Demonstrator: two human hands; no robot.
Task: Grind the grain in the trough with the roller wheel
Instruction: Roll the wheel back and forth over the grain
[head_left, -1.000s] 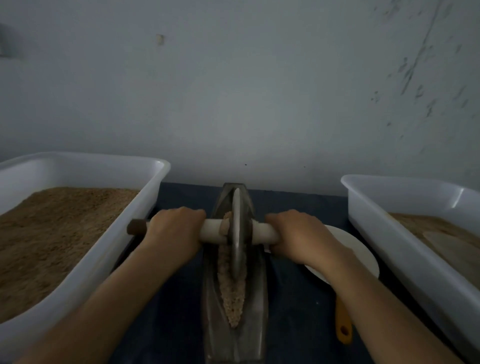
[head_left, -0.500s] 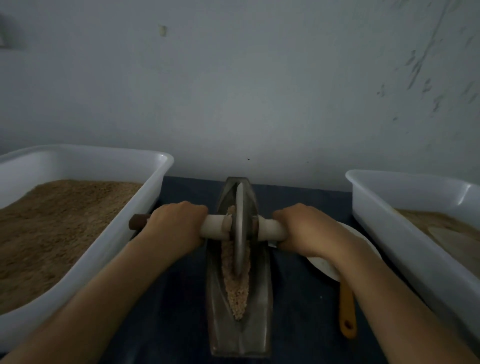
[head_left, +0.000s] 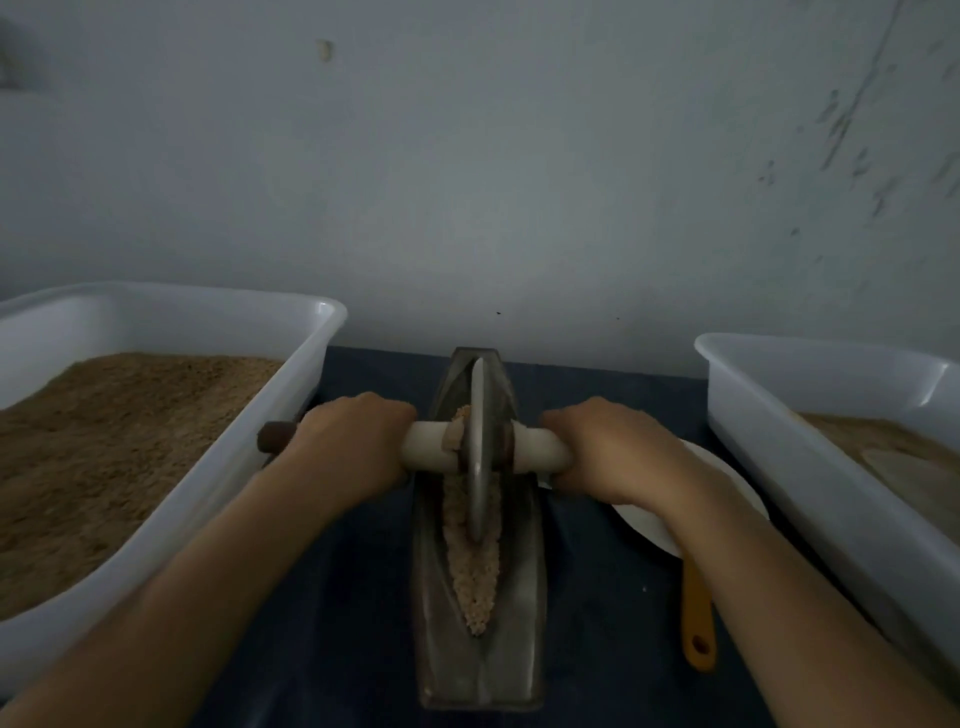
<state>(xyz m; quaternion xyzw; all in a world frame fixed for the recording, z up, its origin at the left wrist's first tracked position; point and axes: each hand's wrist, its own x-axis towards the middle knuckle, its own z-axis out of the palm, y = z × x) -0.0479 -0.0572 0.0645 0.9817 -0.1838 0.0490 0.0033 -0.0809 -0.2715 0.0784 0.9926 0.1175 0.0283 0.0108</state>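
Note:
A narrow dark metal trough (head_left: 522, 613) lies lengthwise in front of me on a dark blue cloth. Pale crushed grain (head_left: 475, 582) fills its groove. A thin grey roller wheel (head_left: 478, 452) stands upright in the groove, toward the far half. A pale wooden axle (head_left: 426, 451) runs through it crosswise, and some grain clings beside the hub. My left hand (head_left: 350, 444) grips the axle left of the wheel. My right hand (head_left: 605, 449) grips it on the right. The axle's dark left end (head_left: 275, 436) sticks out past my left hand.
A white plastic tub (head_left: 311, 332) of brown grain stands at the left. Another white tub (head_left: 779, 441) with paler meal is at the right. A white plate (head_left: 727, 483) and an orange handle (head_left: 697, 623) lie between the trough and the right tub. A grey wall rises behind.
The wheel has rolled away from me along the groove, both hands moving with the axle. More grain lies bare in the near part of the trough.

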